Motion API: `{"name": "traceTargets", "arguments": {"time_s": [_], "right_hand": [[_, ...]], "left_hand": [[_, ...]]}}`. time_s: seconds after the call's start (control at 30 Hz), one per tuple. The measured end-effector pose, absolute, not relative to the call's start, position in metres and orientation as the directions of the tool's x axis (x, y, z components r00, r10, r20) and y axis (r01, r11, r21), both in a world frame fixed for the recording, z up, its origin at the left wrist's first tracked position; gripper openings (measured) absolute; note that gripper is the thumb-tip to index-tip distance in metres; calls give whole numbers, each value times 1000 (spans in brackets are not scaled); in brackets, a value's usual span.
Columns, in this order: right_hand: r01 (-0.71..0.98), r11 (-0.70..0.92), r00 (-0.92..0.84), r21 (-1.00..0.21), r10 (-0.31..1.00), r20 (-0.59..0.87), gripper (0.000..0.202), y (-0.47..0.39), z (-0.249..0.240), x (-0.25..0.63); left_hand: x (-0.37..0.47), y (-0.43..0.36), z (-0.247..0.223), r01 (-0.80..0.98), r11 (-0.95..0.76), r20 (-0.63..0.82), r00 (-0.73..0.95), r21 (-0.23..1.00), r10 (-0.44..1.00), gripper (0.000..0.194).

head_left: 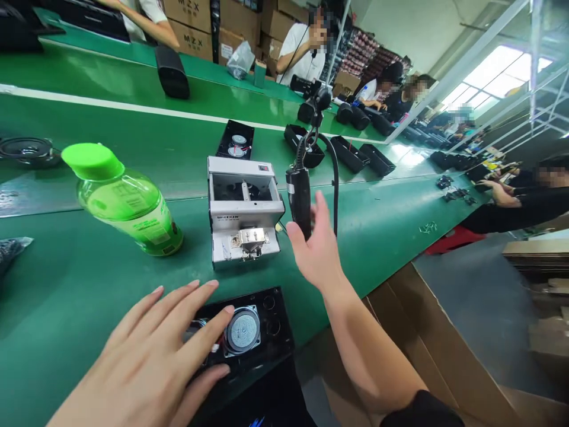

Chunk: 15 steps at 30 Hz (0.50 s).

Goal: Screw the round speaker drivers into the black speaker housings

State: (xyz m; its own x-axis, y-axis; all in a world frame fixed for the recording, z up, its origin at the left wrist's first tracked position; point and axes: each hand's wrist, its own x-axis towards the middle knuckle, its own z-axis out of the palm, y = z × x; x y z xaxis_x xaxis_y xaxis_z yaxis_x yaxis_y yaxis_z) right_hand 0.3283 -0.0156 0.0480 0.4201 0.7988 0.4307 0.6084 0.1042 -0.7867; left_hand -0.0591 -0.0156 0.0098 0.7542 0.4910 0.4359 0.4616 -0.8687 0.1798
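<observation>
My left hand point(144, 353) is spread over a black speaker housing point(276, 338) at the table's near edge, its index fingertip at the rim of a round silver speaker driver point(242, 330). It partly covers a second driver. My right hand point(316, 246) is beside a black electric screwdriver point(299, 198) that hangs upright on a spring and cable. Its thumb and index finger stand apart around the tool's lower end; the other fingers are partly hidden, and no closed grip shows. Left of the screwdriver stands a grey-white screw feeder point(246, 209).
A green-capped drink bottle point(133, 204) stands left of the feeder. Behind the feeder lies another speaker housing point(226, 131), with several black housings point(349, 155) farther right. An open cardboard box point(427, 320) is below the table edge. Co-workers sit across and along the green table point(373, 237).
</observation>
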Motion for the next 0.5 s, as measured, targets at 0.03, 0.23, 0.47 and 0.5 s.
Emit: {"name": "traceTargets", "arguments": {"time_s": [0.03, 0.23, 0.47, 0.5], "right_hand": [[528, 66, 424, -847, 844, 330, 80, -8, 46, 335], [209, 186, 336, -960, 909, 249, 73, -10, 73, 350], [-73, 608, 277, -791, 774, 570, 70, -6, 134, 286], [-115, 645, 256, -756, 754, 604, 65, -2, 140, 275]], "left_hand": [[-53, -16, 7, 447, -881, 452, 760, 155, 466, 52], [-55, -13, -11, 383, -911, 498, 766, 153, 406, 79], [-17, -22, 3, 410, -896, 525, 732, 170, 434, 43], [-12, -22, 6, 416, -894, 512, 738, 167, 439, 43]]}}
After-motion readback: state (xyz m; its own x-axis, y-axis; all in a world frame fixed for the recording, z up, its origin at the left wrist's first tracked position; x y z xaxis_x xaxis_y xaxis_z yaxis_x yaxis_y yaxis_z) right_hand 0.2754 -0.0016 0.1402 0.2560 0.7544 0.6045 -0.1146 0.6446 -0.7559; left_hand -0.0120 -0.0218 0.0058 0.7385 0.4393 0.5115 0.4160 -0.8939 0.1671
